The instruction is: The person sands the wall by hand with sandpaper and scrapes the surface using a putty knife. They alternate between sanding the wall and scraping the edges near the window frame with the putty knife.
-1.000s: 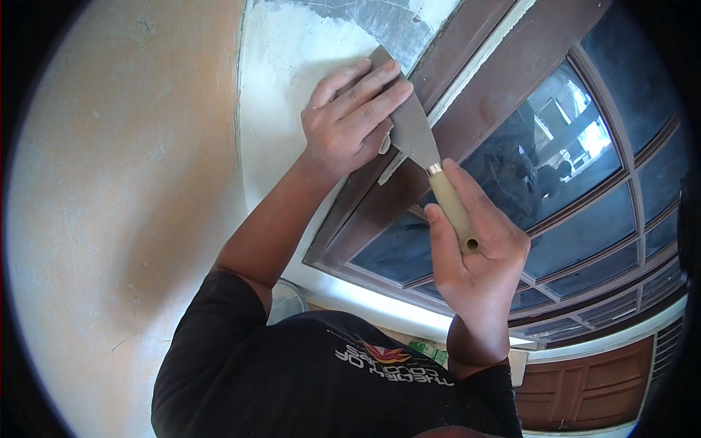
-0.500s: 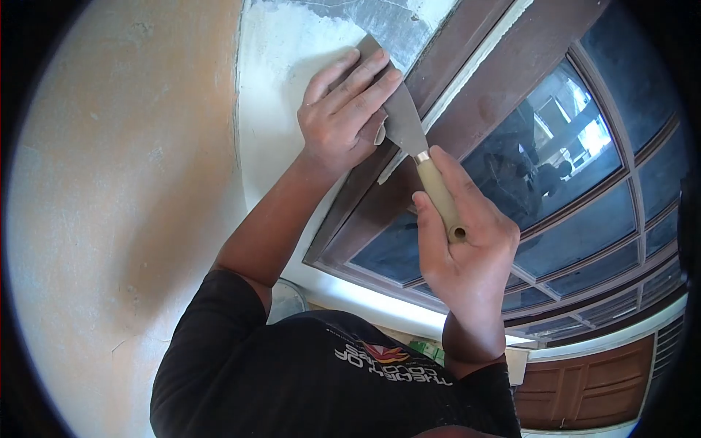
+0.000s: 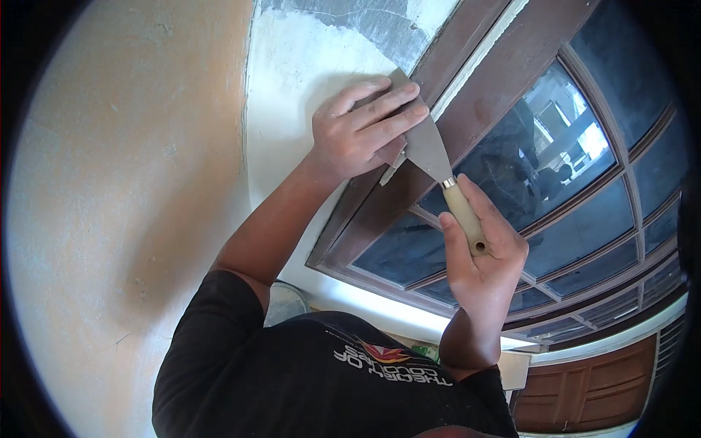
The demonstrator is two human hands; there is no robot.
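A putty knife (image 3: pixel 428 151) with a grey metal blade and a beige handle lies flat against a white-plastered wall strip (image 3: pixel 292 95), right beside a brown wooden window frame (image 3: pixel 496 80). My left hand (image 3: pixel 361 131) presses its fingers flat on the blade's upper part. My right hand (image 3: pixel 485 255) grips the handle from below. The blade's tip reaches just under a patch of bare grey plaster (image 3: pixel 380 18). My left fingers hide much of the blade.
A tan painted wall (image 3: pixel 124 190) fills the left. The window has several dark glass panes (image 3: pixel 577 226) with brown muntins. A brown panelled door or cabinet (image 3: pixel 584 394) sits at the lower right. My black shirt (image 3: pixel 328 379) fills the bottom.
Both hands and the putty knife first slid slightly up the wall, then down and to the right along the frame. The grip has stayed the same.
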